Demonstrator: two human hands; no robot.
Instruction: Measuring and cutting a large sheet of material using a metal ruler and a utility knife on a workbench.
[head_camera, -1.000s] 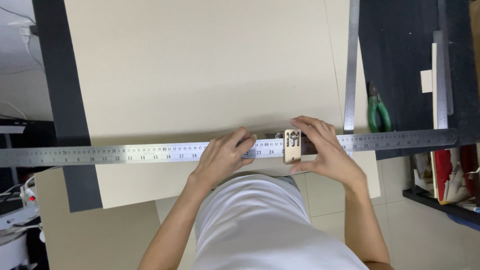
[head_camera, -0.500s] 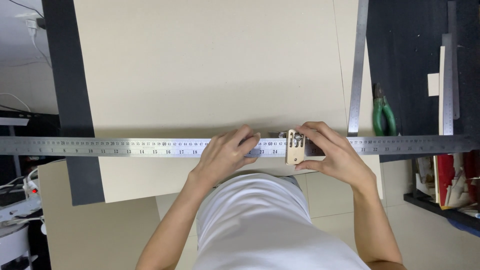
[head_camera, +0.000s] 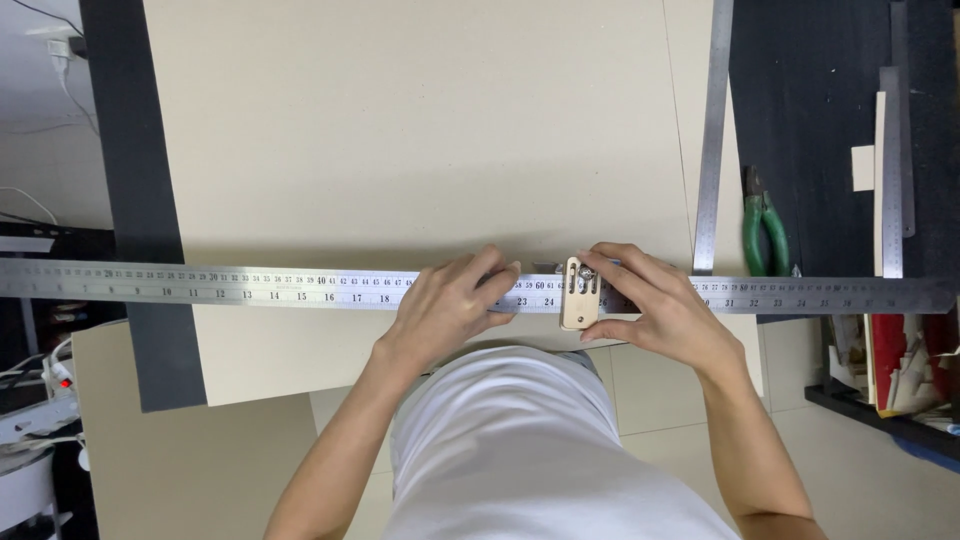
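Lying across the big beige board (head_camera: 400, 130), the long steel ruler (head_camera: 250, 285) is risking a skew, since the left hand (head_camera: 445, 310) is only pressing flat while the right hand (head_camera: 655, 305) is pinching its small wooden stop (head_camera: 580, 293).

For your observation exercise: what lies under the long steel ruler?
Under the long steel ruler lie a beige board and a dark mat. The left hand and right hand cover its middle.
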